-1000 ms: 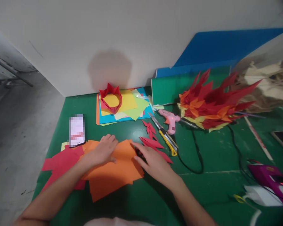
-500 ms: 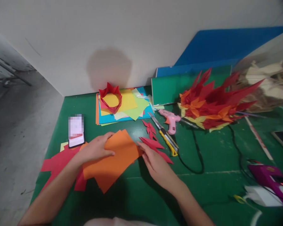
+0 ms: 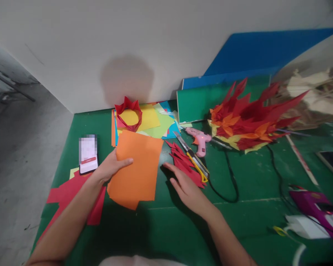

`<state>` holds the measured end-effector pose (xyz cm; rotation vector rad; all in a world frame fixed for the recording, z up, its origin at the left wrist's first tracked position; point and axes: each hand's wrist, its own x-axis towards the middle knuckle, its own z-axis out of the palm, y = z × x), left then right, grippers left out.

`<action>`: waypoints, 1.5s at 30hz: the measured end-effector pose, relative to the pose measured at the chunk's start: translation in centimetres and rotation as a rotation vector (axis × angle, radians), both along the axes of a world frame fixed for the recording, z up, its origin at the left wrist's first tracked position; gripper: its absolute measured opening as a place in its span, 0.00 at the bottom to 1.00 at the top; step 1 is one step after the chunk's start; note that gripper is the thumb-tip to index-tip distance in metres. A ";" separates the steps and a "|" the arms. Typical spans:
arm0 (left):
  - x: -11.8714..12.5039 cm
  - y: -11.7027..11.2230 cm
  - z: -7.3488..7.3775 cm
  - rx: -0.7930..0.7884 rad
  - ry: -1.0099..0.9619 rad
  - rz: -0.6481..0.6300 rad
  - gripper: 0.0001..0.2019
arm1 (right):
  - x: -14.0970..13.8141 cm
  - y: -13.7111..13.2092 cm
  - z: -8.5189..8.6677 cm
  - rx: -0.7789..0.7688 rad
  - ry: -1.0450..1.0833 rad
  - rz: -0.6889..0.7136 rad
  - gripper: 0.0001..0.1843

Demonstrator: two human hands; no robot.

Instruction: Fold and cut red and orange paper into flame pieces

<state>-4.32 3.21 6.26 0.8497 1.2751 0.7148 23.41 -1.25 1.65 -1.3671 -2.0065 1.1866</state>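
Observation:
Orange paper sheets (image 3: 138, 170), loosely stacked with edges out of line, are held over the table by my left hand (image 3: 111, 166). Its thumb lies on top and its fingers are hidden beneath. My right hand (image 3: 187, 188) hovers just right of the sheets, fingers apart and holding nothing. Beside it lie red folded paper pieces (image 3: 183, 162), bunched together, and a yellow utility knife (image 3: 195, 162). Red paper sheets and strips (image 3: 63, 195) lie under and beside my left forearm.
A phone (image 3: 88, 155) lies at left. Behind the orange sheets, a red paper ring (image 3: 141, 119) rests on coloured paper (image 3: 152, 116). A pink glue gun (image 3: 200, 142) with a black cord and a flame-like paper piece (image 3: 246, 122) stand right of centre. Purple device (image 3: 313, 203) at far right.
The orange sheets have turned more upright and shifted away from me. My right hand has let go of their edge. The red folded pieces now sit closer together.

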 end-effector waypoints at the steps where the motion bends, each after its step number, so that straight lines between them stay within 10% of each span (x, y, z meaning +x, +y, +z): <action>1: 0.2 0.0 -0.3 -0.011 -0.019 0.019 0.32 | 0.0 0.3 0.0 0.005 0.031 -0.035 0.23; 13: 2.9 -2.1 -2.3 0.186 0.052 0.082 0.35 | -4.4 1.9 1.4 -0.238 0.504 -0.214 0.33; 24: 3.5 -3.7 0.8 0.776 0.169 0.554 0.15 | -5.4 2.0 3.9 0.303 0.572 -0.381 0.16; 34: 3.9 -4.4 -4.2 0.522 0.208 0.382 0.17 | -6.2 1.8 -0.7 0.093 0.526 -0.372 0.20; 45: 3.4 -2.7 -2.3 0.396 -0.023 0.462 0.19 | -5.3 1.5 0.1 -0.155 0.550 -0.344 0.13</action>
